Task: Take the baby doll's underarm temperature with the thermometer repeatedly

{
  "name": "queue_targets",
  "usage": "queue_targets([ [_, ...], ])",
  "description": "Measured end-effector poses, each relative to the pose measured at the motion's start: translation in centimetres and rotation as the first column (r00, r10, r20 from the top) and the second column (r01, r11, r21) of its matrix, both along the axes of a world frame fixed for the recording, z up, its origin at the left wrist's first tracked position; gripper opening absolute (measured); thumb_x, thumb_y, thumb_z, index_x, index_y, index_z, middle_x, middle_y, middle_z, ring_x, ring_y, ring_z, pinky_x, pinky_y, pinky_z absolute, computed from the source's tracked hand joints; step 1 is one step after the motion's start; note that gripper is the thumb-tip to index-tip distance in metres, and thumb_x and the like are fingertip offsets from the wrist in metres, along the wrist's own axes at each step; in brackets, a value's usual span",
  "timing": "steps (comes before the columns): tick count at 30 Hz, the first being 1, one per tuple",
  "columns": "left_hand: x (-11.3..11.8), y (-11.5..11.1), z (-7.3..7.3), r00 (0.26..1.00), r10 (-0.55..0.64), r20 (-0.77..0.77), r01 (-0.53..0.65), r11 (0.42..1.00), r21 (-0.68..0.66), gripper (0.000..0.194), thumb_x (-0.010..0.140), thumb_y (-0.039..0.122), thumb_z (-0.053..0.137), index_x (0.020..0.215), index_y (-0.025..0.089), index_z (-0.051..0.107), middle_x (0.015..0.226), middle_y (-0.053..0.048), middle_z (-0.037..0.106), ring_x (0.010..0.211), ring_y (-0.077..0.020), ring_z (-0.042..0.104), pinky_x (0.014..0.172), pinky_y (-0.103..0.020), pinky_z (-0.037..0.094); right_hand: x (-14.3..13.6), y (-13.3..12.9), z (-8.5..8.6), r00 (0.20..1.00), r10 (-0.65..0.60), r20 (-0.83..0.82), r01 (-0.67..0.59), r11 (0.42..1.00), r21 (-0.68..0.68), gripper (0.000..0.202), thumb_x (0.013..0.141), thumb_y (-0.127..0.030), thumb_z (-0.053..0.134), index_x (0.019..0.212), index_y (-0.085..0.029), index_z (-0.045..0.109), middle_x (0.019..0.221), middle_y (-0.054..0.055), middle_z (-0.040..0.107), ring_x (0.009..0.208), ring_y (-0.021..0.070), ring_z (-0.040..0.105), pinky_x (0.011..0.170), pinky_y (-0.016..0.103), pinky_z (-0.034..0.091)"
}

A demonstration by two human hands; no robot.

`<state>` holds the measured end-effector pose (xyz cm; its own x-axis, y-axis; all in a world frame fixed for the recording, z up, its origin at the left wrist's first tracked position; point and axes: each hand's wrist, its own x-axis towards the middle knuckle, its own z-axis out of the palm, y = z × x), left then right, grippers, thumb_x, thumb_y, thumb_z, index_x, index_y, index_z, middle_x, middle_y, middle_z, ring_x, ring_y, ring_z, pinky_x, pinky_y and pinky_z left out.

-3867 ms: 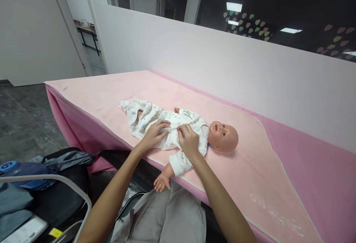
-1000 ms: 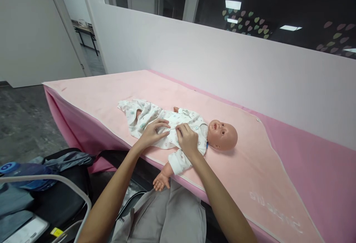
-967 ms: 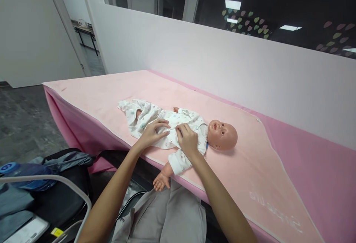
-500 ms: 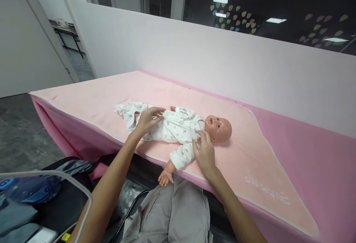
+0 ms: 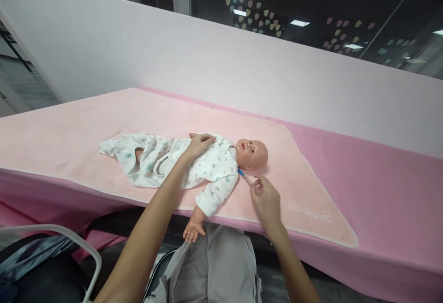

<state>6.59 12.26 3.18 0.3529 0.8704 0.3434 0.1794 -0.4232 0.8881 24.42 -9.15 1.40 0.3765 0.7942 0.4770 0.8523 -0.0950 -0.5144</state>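
Note:
A baby doll (image 5: 252, 155) lies on its back in a white printed suit (image 5: 221, 162), its head to the right. One doll hand (image 5: 194, 231) hangs over the near edge of the table. My left hand (image 5: 201, 145) rests on the doll's chest, fingers stretched over the cloth; nothing shows in it. Beside the doll's neck and shoulder, my right hand (image 5: 266, 196) is closed on the end of a thin stick (image 5: 246, 177) that looks like a thermometer. Its blue end points at the suit near the collar, and I cannot tell whether it touches.
A pale pink mat (image 5: 308, 187) with faint lettering covers much of the table, over a darker pink cloth (image 5: 380, 187). The white wall (image 5: 194, 58) rises behind, with dark glass above. A curved white tube (image 5: 69, 231) and dark fabric are at lower left.
My view has turned right. My left hand has moved up the doll onto its chest. My right hand has drawn back from the shoulder, and the thin stick now shows in its fingers.

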Motion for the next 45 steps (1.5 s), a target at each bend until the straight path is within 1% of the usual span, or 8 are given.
queue_targets([
  [5,-1.1,0.0,-0.4,0.988,-0.010,0.155,0.029,0.992,-0.122,0.028,0.071,0.041,0.062,0.082,0.016,0.071,0.083,-0.006,0.068,0.075,-0.0171,0.057,0.071,-0.028,0.042,1.4,-0.6,3.4,0.980,-0.009,-0.198,0.048,0.980,0.192,0.023,0.076,-0.032,0.052,0.092,-0.018,0.062,0.072,0.003,0.065,0.062,0.0148,0.059,0.060,0.025,0.047],
  [11,-1.3,0.4,-1.0,0.957,-0.017,0.291,0.075,0.979,-0.188,0.032,0.068,0.041,0.065,0.087,0.015,0.069,0.080,-0.005,0.066,0.067,-0.0125,0.054,0.066,-0.025,0.042,1.2,0.4,1.5,0.972,0.045,-0.231,-0.028,0.996,0.079,0.019,0.073,-0.035,0.056,0.068,-0.018,0.061,0.058,0.000,0.060,0.052,0.0134,0.055,0.053,0.025,0.044],
  [19,-1.2,0.2,-0.8,0.958,-0.040,0.283,0.096,0.978,-0.188,0.030,0.068,0.040,0.063,0.085,0.015,0.069,0.081,-0.006,0.066,0.070,-0.0135,0.055,0.069,-0.027,0.043,1.8,-0.3,2.4,0.967,-0.004,-0.253,0.119,0.890,0.441,0.024,0.077,-0.040,0.058,0.078,-0.017,0.062,0.070,0.004,0.064,0.061,0.0141,0.059,0.058,0.026,0.049],
  [25,-1.2,0.3,-0.9,0.950,-0.048,0.307,0.111,0.976,-0.190,0.030,0.068,0.039,0.064,0.086,0.015,0.069,0.080,-0.005,0.065,0.070,-0.0134,0.056,0.069,-0.027,0.043,1.6,-0.8,0.5,0.961,-0.049,-0.273,0.144,0.930,0.339,0.025,0.079,-0.045,0.055,0.074,-0.020,0.053,0.057,-0.002,0.057,0.047,0.0118,0.054,0.049,0.022,0.042],
  [29,-1.2,0.5,-1.1,0.952,-0.039,0.305,0.102,0.975,-0.196,0.028,0.069,0.038,0.064,0.086,0.016,0.069,0.080,-0.005,0.065,0.070,-0.0131,0.056,0.069,-0.026,0.043,1.6,-1.5,-0.4,0.992,0.013,-0.129,-0.014,1.000,-0.003,0.045,0.086,-0.050,0.042,0.052,-0.022,0.047,0.043,-0.001,0.052,0.043,0.0134,0.053,0.047,0.023,0.036],
  [34,-1.2,0.5,-1.1,0.947,-0.050,0.317,0.116,0.974,-0.193,0.029,0.068,0.038,0.064,0.086,0.015,0.069,0.080,-0.005,0.065,0.071,-0.0135,0.056,0.070,-0.027,0.044,3.6,-1.7,2.4,0.976,0.172,-0.137,-0.206,0.931,-0.302,0.052,0.085,-0.052,0.044,0.047,-0.020,0.059,0.048,0.004,0.061,0.044,0.0151,0.055,0.048,0.026,0.038],
  [40,-1.3,0.2,-0.8,0.943,-0.052,0.329,0.121,0.973,-0.195,0.027,0.068,0.037,0.065,0.084,0.015,0.069,0.079,-0.005,0.065,0.069,-0.0132,0.056,0.070,-0.028,0.043,6.2,-1.2,8.2,0.780,0.484,-0.397,-0.324,0.855,0.404,0.060,0.093,-0.046,0.023,0.059,-0.020,0.066,0.040,0.000,0.053,0.033,0.0086,0.045,0.031,0.020,0.030],
  [45,-1.3,0.2,-0.9,0.937,-0.041,0.348,0.121,0.970,-0.211,0.026,0.068,0.035,0.065,0.085,0.015,0.069,0.080,-0.005,0.065,0.071,-0.0131,0.056,0.072,-0.028,0.043,2.4,0.9,8.9,0.704,0.568,-0.427,-0.476,0.823,0.310,0.051,0.085,-0.049,0.041,0.053,-0.017,0.063,0.046,-0.002,0.057,0.038,0.0063,0.047,0.033,0.017,0.038],
])
